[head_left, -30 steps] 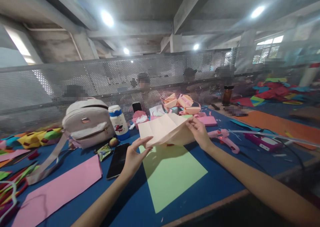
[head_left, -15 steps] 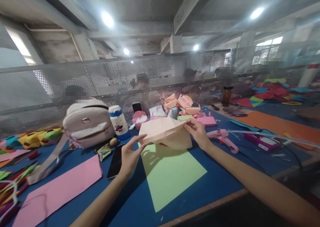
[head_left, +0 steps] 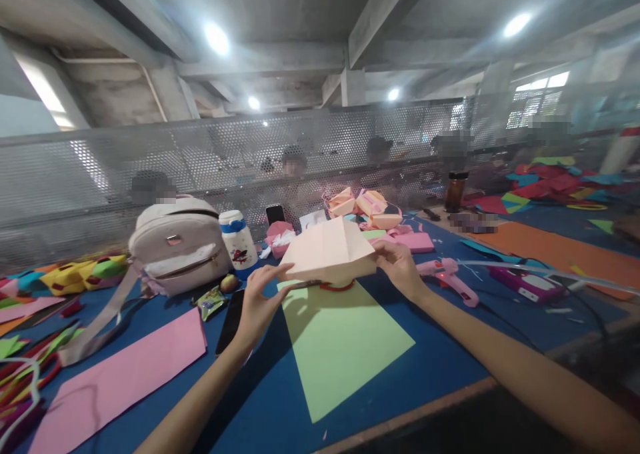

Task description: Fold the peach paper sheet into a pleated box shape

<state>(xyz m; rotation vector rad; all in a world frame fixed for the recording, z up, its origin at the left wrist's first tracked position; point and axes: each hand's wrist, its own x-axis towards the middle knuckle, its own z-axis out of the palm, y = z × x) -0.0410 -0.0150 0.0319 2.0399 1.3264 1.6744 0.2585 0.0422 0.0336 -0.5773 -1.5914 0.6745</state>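
A creased peach paper (head_left: 327, 251) is held up over the blue table, its near edge folded over. My left hand (head_left: 260, 301) pinches its left corner between thumb and fingers. At the right corner, my right hand (head_left: 400, 267) grips the paper with bent fingers. Beneath lies a light green sheet (head_left: 350, 347) flat on the table, with shadows of my left hand on it. Red-handled scissors (head_left: 337, 285) rest at the green sheet's far edge, partly covered by the peach paper.
A pink glue gun (head_left: 450, 279) lies to the right, near a purple box (head_left: 527, 285). Pink paper (head_left: 125, 377), a dark phone (head_left: 231, 324), a bottle (head_left: 239, 247) and a backpack (head_left: 177, 247) are on the left. Peach paper shapes (head_left: 370, 204) sit behind.
The peach paper's front flap has lifted and folded, uncovering more of the red scissor handles. Both hands still hold its corners, with my right hand slightly shifted.
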